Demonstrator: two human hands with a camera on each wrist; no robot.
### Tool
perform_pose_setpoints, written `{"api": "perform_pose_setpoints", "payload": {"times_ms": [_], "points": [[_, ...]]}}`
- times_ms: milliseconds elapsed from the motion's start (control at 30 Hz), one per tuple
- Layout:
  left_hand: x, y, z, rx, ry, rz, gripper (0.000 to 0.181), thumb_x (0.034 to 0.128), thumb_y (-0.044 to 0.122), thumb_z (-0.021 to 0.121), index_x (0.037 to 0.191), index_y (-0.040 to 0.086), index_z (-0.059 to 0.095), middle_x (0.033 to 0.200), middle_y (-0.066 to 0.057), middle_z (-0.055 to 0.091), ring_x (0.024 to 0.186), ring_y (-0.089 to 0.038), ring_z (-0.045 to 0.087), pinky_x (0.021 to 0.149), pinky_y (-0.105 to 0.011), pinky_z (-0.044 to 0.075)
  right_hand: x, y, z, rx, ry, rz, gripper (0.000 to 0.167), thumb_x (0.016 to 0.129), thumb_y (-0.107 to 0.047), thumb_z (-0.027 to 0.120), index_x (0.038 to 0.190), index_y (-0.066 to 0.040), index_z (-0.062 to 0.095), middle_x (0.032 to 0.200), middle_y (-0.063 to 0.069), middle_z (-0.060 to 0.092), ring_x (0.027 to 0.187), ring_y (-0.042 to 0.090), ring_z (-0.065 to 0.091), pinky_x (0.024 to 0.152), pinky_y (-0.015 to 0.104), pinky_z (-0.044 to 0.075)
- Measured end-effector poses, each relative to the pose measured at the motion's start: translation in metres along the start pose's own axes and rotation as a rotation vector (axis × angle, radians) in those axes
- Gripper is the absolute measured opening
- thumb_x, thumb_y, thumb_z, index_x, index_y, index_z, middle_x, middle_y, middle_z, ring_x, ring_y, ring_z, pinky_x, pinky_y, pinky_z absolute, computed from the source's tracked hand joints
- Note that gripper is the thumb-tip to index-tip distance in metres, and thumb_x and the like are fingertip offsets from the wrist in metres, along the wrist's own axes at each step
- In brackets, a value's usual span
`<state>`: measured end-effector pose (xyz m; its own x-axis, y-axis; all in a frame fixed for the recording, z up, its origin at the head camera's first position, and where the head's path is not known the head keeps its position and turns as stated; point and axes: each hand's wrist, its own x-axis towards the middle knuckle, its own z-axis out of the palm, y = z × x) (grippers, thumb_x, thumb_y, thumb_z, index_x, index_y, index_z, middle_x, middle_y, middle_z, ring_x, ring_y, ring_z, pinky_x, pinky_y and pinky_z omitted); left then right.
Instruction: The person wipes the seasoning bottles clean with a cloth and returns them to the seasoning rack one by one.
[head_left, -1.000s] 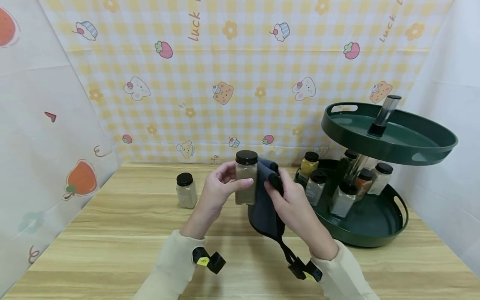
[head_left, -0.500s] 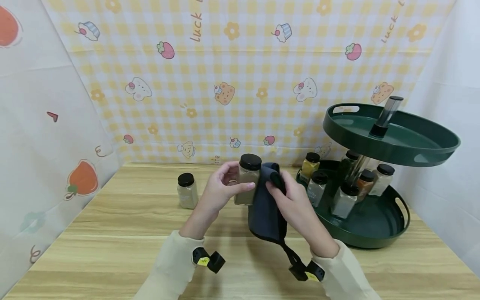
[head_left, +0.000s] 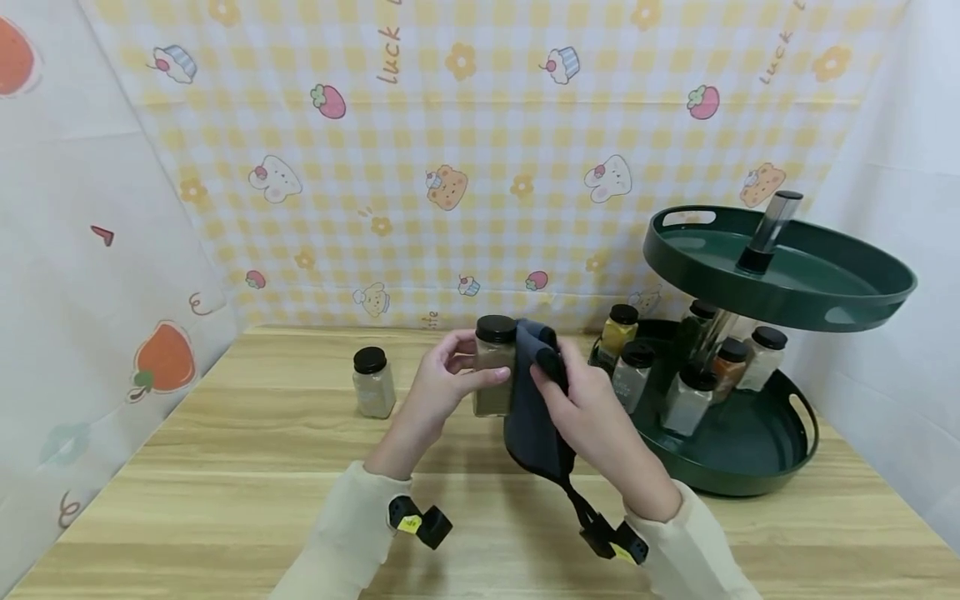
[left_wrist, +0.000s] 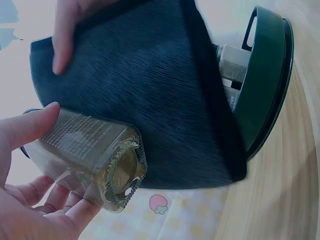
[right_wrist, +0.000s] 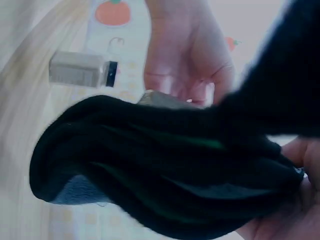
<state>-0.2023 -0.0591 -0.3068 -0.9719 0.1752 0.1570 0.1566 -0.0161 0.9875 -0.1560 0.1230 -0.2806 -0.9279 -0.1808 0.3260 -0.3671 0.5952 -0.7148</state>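
In the head view the left hand (head_left: 438, 383) grips a glass spice jar (head_left: 493, 379) with a black lid, thumb across its front. In the left wrist view the left hand (left_wrist: 37, 200) has fingers curled under the jar (left_wrist: 85, 150), its glass base facing the camera. The right hand (head_left: 588, 400) pinches a folded dark grey cloth (head_left: 531, 417) with black edging, right beside the jar. The cloth (right_wrist: 165, 165) fills much of the right wrist view and covers part of the jar; the right hand (right_wrist: 295, 200) is partly visible at its edge.
A second black-lidded jar (head_left: 373, 387) stands on the wooden table (head_left: 247, 467) to the left. At the right is a green two-tier tray (head_left: 780, 287); several spice jars, one yellow (head_left: 617, 333), stand on its lower tier.
The jar shifted right and tilted, then came back more upright and slightly lower than at first. The cloth and right hand moved slightly; both holds remain.
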Motion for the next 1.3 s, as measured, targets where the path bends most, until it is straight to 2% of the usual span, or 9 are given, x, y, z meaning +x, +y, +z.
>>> {"api": "perform_pose_setpoints", "payload": {"times_ms": [100, 200, 333, 533, 733, 867, 1000, 1167, 1300], "points": [[-0.002, 0.001, -0.001, -0.029, -0.004, 0.018, 0.049, 0.0760, 0.011, 0.075, 0.120, 0.015, 0.055, 0.111, -0.003, 0.053, 0.102, -0.019, 0.054, 0.085, -0.031, 0.044, 0.004, 0.004, 0.005, -0.043, -0.067, 0.037, 0.027, 0.097, -0.020, 0.048, 0.121, -0.007, 0.043, 0.104, 0.015, 0.064, 0.087, 0.020, 0.065, 0.072, 0.037, 0.053], [-0.003, 0.003, -0.002, -0.047, -0.013, 0.043, 0.049, 0.0767, 0.010, 0.074, 0.121, 0.015, 0.055, 0.111, -0.003, 0.053, 0.102, -0.019, 0.054, 0.084, -0.032, 0.045, 0.007, 0.007, 0.010, -0.081, -0.117, 0.078, 0.027, 0.097, -0.020, 0.049, 0.120, -0.006, 0.045, 0.103, 0.015, 0.064, 0.084, 0.019, 0.065, 0.070, 0.035, 0.052], [-0.005, 0.006, -0.002, -0.050, -0.029, 0.059, 0.049, 0.0774, 0.009, 0.073, 0.122, 0.015, 0.054, 0.111, -0.004, 0.054, 0.103, -0.019, 0.054, 0.084, -0.032, 0.045, 0.009, 0.009, 0.010, -0.046, -0.125, 0.103, 0.027, 0.096, -0.019, 0.050, 0.119, -0.006, 0.047, 0.103, 0.014, 0.064, 0.083, 0.018, 0.064, 0.070, 0.034, 0.051], [-0.006, 0.008, -0.004, -0.036, -0.061, 0.062, 0.050, 0.0779, 0.009, 0.073, 0.124, 0.015, 0.053, 0.113, -0.005, 0.053, 0.102, -0.019, 0.054, 0.084, -0.032, 0.045, 0.003, 0.002, 0.000, 0.052, -0.012, 0.066, 0.025, 0.096, -0.021, 0.050, 0.118, -0.009, 0.050, 0.103, 0.013, 0.064, 0.085, 0.019, 0.063, 0.072, 0.034, 0.051], [-0.005, 0.008, -0.004, -0.040, -0.102, 0.053, 0.049, 0.0786, 0.009, 0.072, 0.124, 0.015, 0.053, 0.113, -0.004, 0.053, 0.102, -0.019, 0.054, 0.083, -0.031, 0.046, -0.007, -0.006, -0.011, 0.142, 0.153, -0.060, 0.022, 0.096, -0.020, 0.052, 0.116, -0.011, 0.052, 0.103, 0.012, 0.065, 0.088, 0.020, 0.063, 0.074, 0.033, 0.051], [-0.005, 0.009, -0.003, -0.013, -0.090, 0.041, 0.049, 0.0777, 0.010, 0.073, 0.123, 0.016, 0.054, 0.112, -0.004, 0.054, 0.100, -0.019, 0.055, 0.081, -0.031, 0.047, -0.007, -0.005, -0.012, 0.142, 0.174, -0.094, 0.023, 0.096, -0.019, 0.051, 0.117, -0.009, 0.051, 0.103, 0.013, 0.065, 0.088, 0.020, 0.064, 0.075, 0.032, 0.052], [-0.006, 0.010, -0.004, 0.008, -0.064, 0.037, 0.049, 0.0765, 0.012, 0.075, 0.121, 0.017, 0.056, 0.113, -0.004, 0.053, 0.101, -0.019, 0.054, 0.081, -0.031, 0.047, -0.002, 0.001, -0.006, 0.067, 0.084, -0.049, 0.021, 0.096, -0.018, 0.051, 0.116, -0.010, 0.049, 0.094, 0.012, 0.064, 0.079, 0.018, 0.062, 0.068, 0.031, 0.050], [-0.007, 0.011, -0.005, -0.013, -0.046, 0.051, 0.050, 0.0762, 0.013, 0.075, 0.122, 0.017, 0.055, 0.113, -0.004, 0.053, 0.101, -0.020, 0.055, 0.082, -0.032, 0.047, 0.006, 0.008, 0.005, -0.021, -0.112, 0.034, 0.023, 0.097, -0.020, 0.049, 0.117, -0.009, 0.047, 0.101, 0.013, 0.064, 0.081, 0.016, 0.064, 0.068, 0.033, 0.052], [-0.007, 0.012, -0.007, -0.025, -0.042, 0.065, 0.050, 0.0767, 0.012, 0.074, 0.122, 0.017, 0.055, 0.112, -0.004, 0.054, 0.100, -0.020, 0.055, 0.083, -0.032, 0.046, 0.008, 0.010, 0.012, -0.036, -0.161, 0.077, 0.024, 0.096, -0.019, 0.050, 0.118, -0.009, 0.047, 0.103, 0.012, 0.064, 0.082, 0.016, 0.063, 0.069, 0.032, 0.051]]}}
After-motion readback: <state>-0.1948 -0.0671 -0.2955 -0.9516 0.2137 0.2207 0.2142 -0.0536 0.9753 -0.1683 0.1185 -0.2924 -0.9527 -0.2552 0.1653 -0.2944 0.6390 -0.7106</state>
